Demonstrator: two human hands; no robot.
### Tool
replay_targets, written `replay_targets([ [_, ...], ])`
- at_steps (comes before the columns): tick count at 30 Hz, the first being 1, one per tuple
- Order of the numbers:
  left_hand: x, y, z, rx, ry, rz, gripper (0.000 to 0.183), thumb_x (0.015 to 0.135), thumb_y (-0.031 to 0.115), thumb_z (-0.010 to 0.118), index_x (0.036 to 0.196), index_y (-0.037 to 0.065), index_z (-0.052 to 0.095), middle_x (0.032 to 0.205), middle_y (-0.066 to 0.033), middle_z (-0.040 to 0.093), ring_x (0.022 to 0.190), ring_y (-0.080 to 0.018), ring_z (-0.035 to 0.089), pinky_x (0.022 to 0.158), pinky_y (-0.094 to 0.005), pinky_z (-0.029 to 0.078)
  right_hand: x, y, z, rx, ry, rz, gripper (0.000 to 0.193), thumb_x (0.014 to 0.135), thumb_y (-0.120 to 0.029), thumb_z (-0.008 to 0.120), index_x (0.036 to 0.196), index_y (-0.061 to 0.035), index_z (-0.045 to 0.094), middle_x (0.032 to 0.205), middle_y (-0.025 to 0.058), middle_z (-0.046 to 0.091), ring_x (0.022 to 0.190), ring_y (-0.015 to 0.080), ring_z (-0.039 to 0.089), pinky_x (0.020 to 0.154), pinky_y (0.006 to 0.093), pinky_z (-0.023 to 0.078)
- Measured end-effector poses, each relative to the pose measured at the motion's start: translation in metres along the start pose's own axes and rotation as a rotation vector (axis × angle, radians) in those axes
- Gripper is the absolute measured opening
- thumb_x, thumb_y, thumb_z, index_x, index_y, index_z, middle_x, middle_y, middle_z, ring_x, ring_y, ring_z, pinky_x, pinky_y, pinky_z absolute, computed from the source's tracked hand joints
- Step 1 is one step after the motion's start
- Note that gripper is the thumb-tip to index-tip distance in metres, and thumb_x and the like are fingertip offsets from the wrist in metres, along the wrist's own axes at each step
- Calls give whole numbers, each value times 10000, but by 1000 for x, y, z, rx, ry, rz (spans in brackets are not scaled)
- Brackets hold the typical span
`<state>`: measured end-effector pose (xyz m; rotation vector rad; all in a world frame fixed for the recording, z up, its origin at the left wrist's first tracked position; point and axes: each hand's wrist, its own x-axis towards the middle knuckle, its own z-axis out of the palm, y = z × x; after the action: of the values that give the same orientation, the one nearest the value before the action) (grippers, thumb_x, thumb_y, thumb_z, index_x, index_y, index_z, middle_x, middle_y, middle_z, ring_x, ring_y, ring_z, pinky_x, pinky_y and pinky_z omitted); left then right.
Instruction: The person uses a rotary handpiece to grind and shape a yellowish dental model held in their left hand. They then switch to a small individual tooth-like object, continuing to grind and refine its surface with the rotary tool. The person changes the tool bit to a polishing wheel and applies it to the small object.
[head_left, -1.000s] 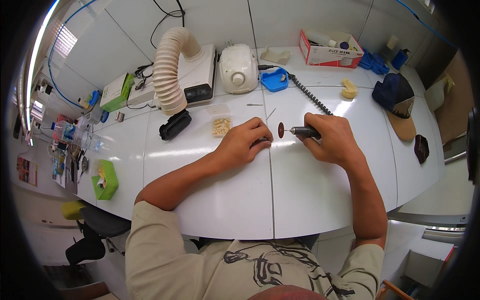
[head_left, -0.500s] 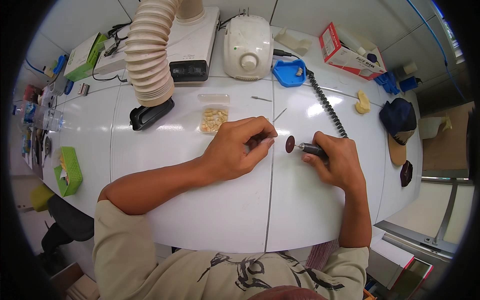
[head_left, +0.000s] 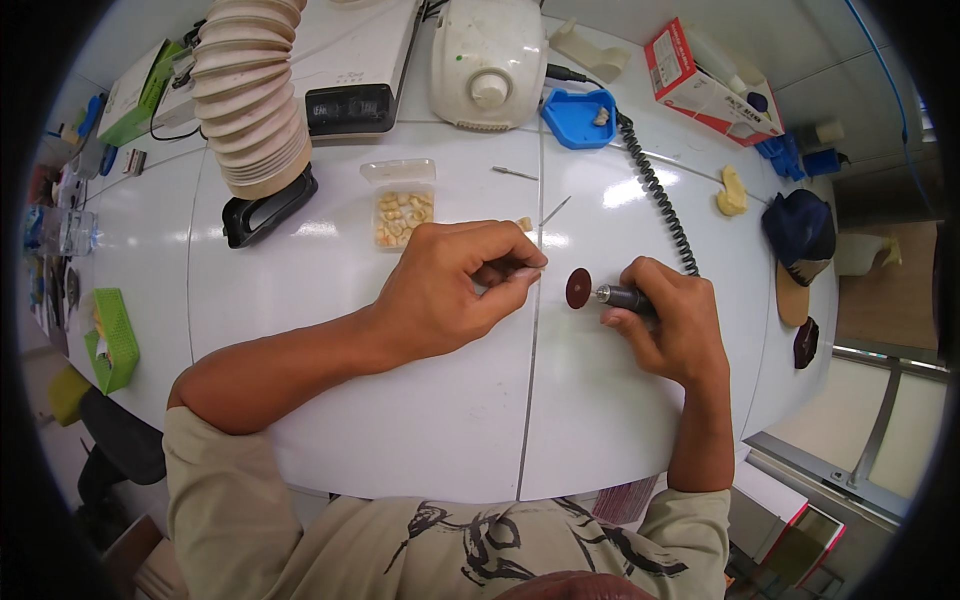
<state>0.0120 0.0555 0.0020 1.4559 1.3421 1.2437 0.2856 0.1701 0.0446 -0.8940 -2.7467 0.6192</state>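
In my right hand (head_left: 668, 315) is a dark handpiece of a rotary tool (head_left: 626, 298), with a thin dark red disc (head_left: 578, 288) on its tip, pointing left. My left hand (head_left: 455, 285) has thumb and forefinger pinched together just left of the disc. Whatever sits in that pinch is too small to make out, and the disc stands apart from it. Behind my left hand lies a small yellowish piece (head_left: 523, 224). Farther back is a clear lidded box (head_left: 377, 236) holding several tooth-coloured pieces. Two thin metal burs or pins (head_left: 515, 173) lie nearby.
A coiled black cord (head_left: 655, 195) runs back toward a white control unit (head_left: 487, 65). Beside it sits a blue tray (head_left: 562, 134). A ribbed suction hose (head_left: 248, 100) hangs at the left over a black nozzle (head_left: 268, 212). A cap (head_left: 798, 235) and a green basket (head_left: 118, 345) flank the table.
The whole view has shifted slightly. The disc shows more of its flat face now. A small yellowish piece has come into sight behind my left hand. Both hands keep their grips.
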Motion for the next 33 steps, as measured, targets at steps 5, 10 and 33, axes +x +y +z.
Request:
replay_targets([
  [5,-2,0,-3,-20,-1,-17,134,983,-15,781,1111,-48,804,992,-109,832,895,-120,789,807,-272,647,1,-6,0,-49,-36,-18,406,975,-419,866,969,-78,645,862,98,707,653,337,673,598,431,500],
  [10,0,3,-4,-112,-25,-83,116,998,12,799,1091,-56,803,994,-100,832,900,-100,771,805,-259,637,-2,-10,4,-13,-10,26,396,1009,-402,838,954,-69,631,784,110,698,608,354,653,571,431,483],
  [33,1,-4,-4,-253,-54,-119,82,1042,-4,780,1086,-70,798,987,-91,816,903,-97,764,804,-261,637,1,-21,16,-71,53,98,397,1062,-375,798,919,-69,590,692,121,655,535,346,622,521,425,461],
])
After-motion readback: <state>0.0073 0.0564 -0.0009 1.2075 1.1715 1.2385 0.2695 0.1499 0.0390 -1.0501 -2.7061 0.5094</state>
